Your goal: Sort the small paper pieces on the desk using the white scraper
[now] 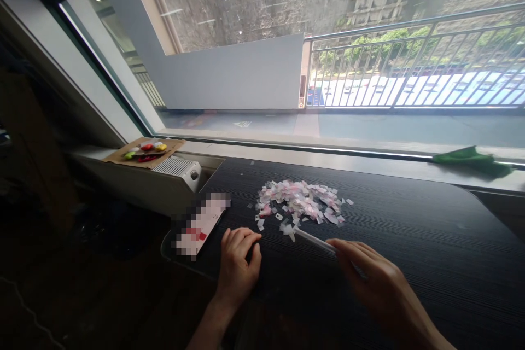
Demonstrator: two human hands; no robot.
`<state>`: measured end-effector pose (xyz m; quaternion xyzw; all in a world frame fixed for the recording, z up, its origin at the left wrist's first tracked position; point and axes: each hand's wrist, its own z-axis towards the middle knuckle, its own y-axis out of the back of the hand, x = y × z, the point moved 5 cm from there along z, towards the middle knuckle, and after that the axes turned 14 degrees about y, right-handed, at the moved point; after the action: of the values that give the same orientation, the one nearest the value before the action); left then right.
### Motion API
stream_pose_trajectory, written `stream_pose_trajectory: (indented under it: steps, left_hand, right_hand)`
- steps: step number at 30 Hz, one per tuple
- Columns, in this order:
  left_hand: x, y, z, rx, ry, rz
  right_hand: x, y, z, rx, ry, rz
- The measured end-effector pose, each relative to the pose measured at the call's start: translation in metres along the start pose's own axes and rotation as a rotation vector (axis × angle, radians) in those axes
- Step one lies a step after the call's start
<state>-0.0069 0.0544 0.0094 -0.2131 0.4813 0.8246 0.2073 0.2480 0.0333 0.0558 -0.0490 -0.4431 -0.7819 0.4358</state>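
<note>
A loose heap of small paper scraps, white and pink, lies on the dark table. My right hand is closed around a thin, pale, see-through rod. The rod slants down to the left, and several scraps cluster at its far tip, at the near edge of the heap. To the left, my left hand rests at the table with fingers loosely bent and the thumb apart, holding nothing that shows. Just beyond it on the left lies a phone-shaped flat object, mostly blurred out by pixels.
A white grilled unit stands left of the table, by a piece of cardboard bearing small coloured packets. Along the back runs a window sill with a green cloth-like piece at right. Behind the glass is a railing.
</note>
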Motion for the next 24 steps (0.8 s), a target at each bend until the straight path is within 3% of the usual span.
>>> stream_pose_trajectory:
  steps: [4,11,18,24]
  left_hand:
    - [-0.007,-0.001,-0.002,0.073,-0.043,0.067]
    - [-0.041,-0.009,-0.015,0.275,-0.206,0.144]
    - [-0.041,0.009,-0.021,0.287,-0.143,0.170]
    - [-0.056,-0.018,-0.002,0.309,-0.171,0.198]
  right_hand:
    - [0.006,0.005,-0.005,-0.051,-0.024,0.021]
    - [0.004,0.002,-0.009,-0.039,-0.065,0.060]
    - [0.005,0.013,-0.019,-0.060,-0.085,-0.027]
    - [0.004,0.010,-0.016,-0.081,-0.121,-0.041]
